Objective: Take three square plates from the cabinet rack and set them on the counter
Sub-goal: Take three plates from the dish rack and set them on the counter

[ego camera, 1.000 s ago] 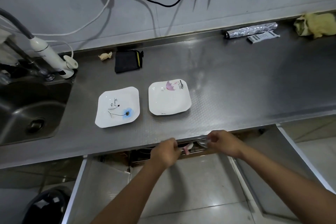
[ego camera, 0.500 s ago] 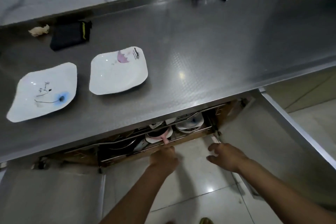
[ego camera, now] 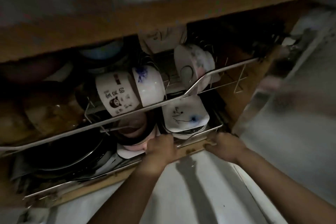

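Down low, at the cabinet's front edge: the left hand (ego camera: 160,148) is curled at the lip of the lower rack tray (ego camera: 215,127), knuckles toward the camera, fingers tucked out of sight. It touches the pale pink bowl (ego camera: 135,148) at that edge, but whether it pinches anything I cannot tell. The right hand (ego camera: 224,144) sits just beside it to the right, fingers folded over the wooden front rail (ego camera: 190,150); it looks pressed onto the rail, holding no dish.

Between and just behind the two hands lies the square plate (ego camera: 185,114), white with a blue flower and thin black stems. It tops a short stack of dishes in the right end of the lower tray, slightly tilted, its near corner close to the tray lip. Open room above it is tight: the upper rack's front wire (ego camera: 127,114) crosses diagonally right over it.

On the upper rack, a white bowl with black characters and a cartoon face (ego camera: 118,94) leans on its side, touching a white bowl with a blue flower (ego camera: 150,85). Further right stands a floral dish (ego camera: 195,65) held upright by the wire tines.

Left of the hands, dark pans (ego camera: 69,152) fill the lower tray. The open cabinet door (ego camera: 291,114) stands at right, blurred. Pale floor tile (ego camera: 200,196) lies below the forearms.
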`<action>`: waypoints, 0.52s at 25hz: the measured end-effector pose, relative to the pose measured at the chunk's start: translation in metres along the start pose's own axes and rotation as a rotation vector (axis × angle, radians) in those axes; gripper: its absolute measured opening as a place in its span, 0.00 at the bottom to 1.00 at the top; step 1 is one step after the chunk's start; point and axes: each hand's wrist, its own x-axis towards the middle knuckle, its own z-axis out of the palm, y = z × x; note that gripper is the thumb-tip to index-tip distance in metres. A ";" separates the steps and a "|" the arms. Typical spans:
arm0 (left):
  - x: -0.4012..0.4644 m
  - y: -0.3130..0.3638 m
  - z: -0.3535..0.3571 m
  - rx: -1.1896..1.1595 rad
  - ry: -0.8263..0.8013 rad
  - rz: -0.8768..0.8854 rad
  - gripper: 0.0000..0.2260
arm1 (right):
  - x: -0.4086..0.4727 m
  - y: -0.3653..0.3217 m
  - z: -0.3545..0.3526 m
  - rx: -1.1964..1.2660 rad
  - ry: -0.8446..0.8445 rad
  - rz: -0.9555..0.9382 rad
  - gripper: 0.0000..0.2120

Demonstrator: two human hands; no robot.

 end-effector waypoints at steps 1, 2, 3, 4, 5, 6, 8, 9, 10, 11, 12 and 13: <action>0.019 -0.002 0.015 -0.010 0.023 -0.011 0.16 | 0.017 0.006 0.015 0.016 0.052 0.022 0.16; 0.036 -0.003 0.028 -0.030 0.045 -0.032 0.16 | 0.034 0.011 0.028 0.044 0.107 0.047 0.15; 0.053 -0.005 0.040 -0.064 0.071 -0.061 0.15 | 0.051 0.015 0.038 0.068 0.164 0.063 0.14; 0.068 -0.006 0.050 -0.108 0.098 -0.096 0.15 | 0.065 0.018 0.045 0.086 0.225 0.075 0.14; 0.080 -0.007 0.059 -0.148 0.126 -0.130 0.16 | 0.078 0.020 0.051 0.096 0.301 0.084 0.14; 0.090 -0.007 0.068 -0.188 0.159 -0.159 0.18 | 0.088 0.022 0.054 0.111 0.387 0.098 0.15; 0.099 -0.007 0.080 -0.280 0.228 -0.197 0.21 | 0.100 0.024 0.055 0.171 0.505 0.138 0.15; 0.101 -0.008 0.084 -0.334 0.255 -0.212 0.21 | 0.103 0.024 0.056 0.201 0.518 0.158 0.15; 0.102 -0.010 0.087 -0.392 0.270 -0.230 0.22 | 0.106 0.023 0.056 0.222 0.504 0.180 0.16; 0.102 -0.012 0.086 -0.447 0.273 -0.251 0.22 | 0.108 0.020 0.055 0.227 0.471 0.205 0.17; 0.104 -0.015 0.084 -0.509 0.260 -0.272 0.23 | 0.110 0.017 0.052 0.229 0.428 0.240 0.18; 0.106 -0.017 0.080 -0.593 0.233 -0.288 0.23 | 0.113 0.015 0.047 0.231 0.391 0.277 0.19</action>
